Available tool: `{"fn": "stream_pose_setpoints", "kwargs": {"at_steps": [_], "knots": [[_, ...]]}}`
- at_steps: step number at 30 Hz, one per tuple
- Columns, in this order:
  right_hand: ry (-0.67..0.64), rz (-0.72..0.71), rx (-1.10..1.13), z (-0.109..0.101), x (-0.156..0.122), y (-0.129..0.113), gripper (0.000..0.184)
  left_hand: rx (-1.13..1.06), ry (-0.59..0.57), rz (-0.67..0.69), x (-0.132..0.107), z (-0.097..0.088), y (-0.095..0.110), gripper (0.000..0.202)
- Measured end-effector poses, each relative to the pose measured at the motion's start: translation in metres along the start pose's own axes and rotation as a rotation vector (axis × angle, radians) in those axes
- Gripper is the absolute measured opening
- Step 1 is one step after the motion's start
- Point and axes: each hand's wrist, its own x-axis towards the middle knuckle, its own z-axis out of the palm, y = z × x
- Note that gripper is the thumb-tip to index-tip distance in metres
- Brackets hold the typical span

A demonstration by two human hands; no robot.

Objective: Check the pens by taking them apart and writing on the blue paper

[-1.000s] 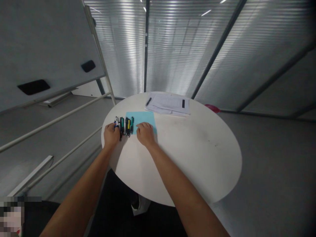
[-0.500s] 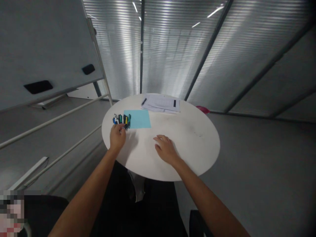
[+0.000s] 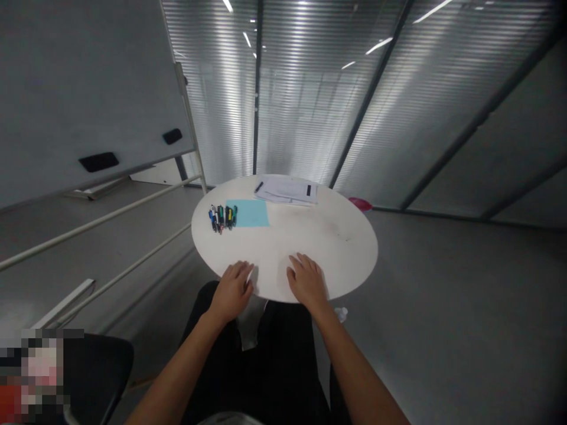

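My left hand (image 3: 234,287) rests at the near edge of the white round table (image 3: 279,248), fingers stretched out and nothing in them. My right hand (image 3: 306,277) lies on the tabletop to its right, fingers spread, also holding nothing. Farther off on the left, several pens (image 3: 221,217) lie side by side in a loose row, with blue, green, yellow and black parts. Some of them overlap the left edge of a light blue sheet of paper (image 3: 252,213). Both hands are apart from the pens and the sheet.
A stack of white papers (image 3: 287,190) with dark marks lies at the table's far side. A whiteboard on a frame (image 3: 110,88) stands at left, a black chair (image 3: 97,372) below it. A pink object (image 3: 361,203) shows beyond the table; a clear bottle (image 3: 341,313) is beneath its right edge.
My left hand has left the pens and come back to the near table edge, fingers extended. My right hand has shifted slightly nearer to me. The camera view has moved a little.
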Motion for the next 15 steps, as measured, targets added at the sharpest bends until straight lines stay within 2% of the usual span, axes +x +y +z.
{"fn": "stream_pose_setpoints", "kwargs": {"at_steps": [4, 8, 10, 12, 15], "knots": [[0.002, -0.001, 0.006, 0.001, 0.000, 0.002, 0.042, -0.032, -0.043, -0.018, -0.011, -0.010, -0.011, 0.045], [-0.024, -0.041, 0.036, -0.005, -0.010, 0.004, 0.040, -0.103, -0.031, -0.047, -0.036, -0.020, -0.006, 0.042], [-0.022, -0.088, 0.057, -0.009, -0.021, 0.006, 0.040, -0.153, -0.039, -0.088, -0.065, -0.022, -0.003, 0.040], [0.004, -0.125, 0.071, -0.009, -0.039, 0.010, 0.040, -0.194, -0.099, -0.184, -0.104, -0.022, -0.005, 0.038], [0.048, -0.163, 0.098, -0.001, -0.079, 0.021, 0.041, -0.231, -0.184, -0.343, -0.170, -0.018, -0.024, 0.035]]}}
